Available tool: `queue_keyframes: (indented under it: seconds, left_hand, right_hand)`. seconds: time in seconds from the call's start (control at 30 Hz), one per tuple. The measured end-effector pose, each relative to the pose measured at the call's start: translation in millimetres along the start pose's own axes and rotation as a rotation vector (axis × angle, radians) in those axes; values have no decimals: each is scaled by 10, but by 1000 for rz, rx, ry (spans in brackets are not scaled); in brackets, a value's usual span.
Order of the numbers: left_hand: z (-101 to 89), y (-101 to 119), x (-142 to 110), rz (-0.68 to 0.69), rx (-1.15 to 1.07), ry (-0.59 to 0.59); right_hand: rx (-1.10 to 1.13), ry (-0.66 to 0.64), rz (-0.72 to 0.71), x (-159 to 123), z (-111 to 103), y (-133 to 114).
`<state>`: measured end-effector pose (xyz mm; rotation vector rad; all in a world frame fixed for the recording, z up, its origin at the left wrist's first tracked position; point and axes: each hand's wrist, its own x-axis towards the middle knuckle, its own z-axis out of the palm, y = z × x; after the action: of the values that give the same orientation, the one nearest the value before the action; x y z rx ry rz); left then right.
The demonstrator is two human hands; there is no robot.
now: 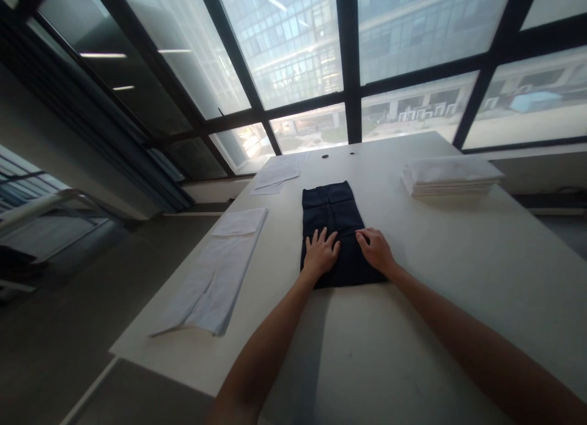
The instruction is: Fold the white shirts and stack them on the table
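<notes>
- Across the top of the frame, a window (293,52) with dark bars fills the view, with buildings behind the glass.
- Below it, a white table (435,278) spreads from the middle of the frame down to the lower right; its near edge runs along the lower left.
- From the bottom edge, two bare forearms rise toward the centre, the left one from the lower middle, the right one from the lower right corner, both stretched nearly straight.
- At the centre lies a dark cloth (337,229), folded into a long rectangle that points away toward the window, flat on the table.
- Left of centre, a white cloth (220,272) lies spread along the table's left edge, well apart from the dark one.
- At the upper right of the table sits a stack (452,175) of folded white cloths.
- Above the dark cloth, toward the upper middle, lie some papers (277,174).
- On the near half of the dark cloth, the left hand (321,254) rests palm down, fingers spread and flat.
- Just right of it, the right hand (376,249) also lies palm down on the cloth, fingers pointing inward; the two hands are near each other but not touching, and neither grips anything.
</notes>
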<state>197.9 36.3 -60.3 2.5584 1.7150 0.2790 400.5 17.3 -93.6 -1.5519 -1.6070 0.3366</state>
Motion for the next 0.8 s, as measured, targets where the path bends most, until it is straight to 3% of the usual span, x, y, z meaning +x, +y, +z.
queue_keyframes:
  seconds: [0.17,0.47,0.63,0.8]
  left_hand:
    - [61,71,301,32,-64,9]
    - [45,17,325,42,-165,129]
    - [-16,24,305,-44,-78,182]
    - [-70,-279,312,-195,-29,179]
  right_hand:
    - [-53,9,-7,75,-65,114]
    - [-97,13,60,81,-109,81]
    - [-67,-23,62,91,-108,107]
    - [-78,-47,71,91,-131,92]
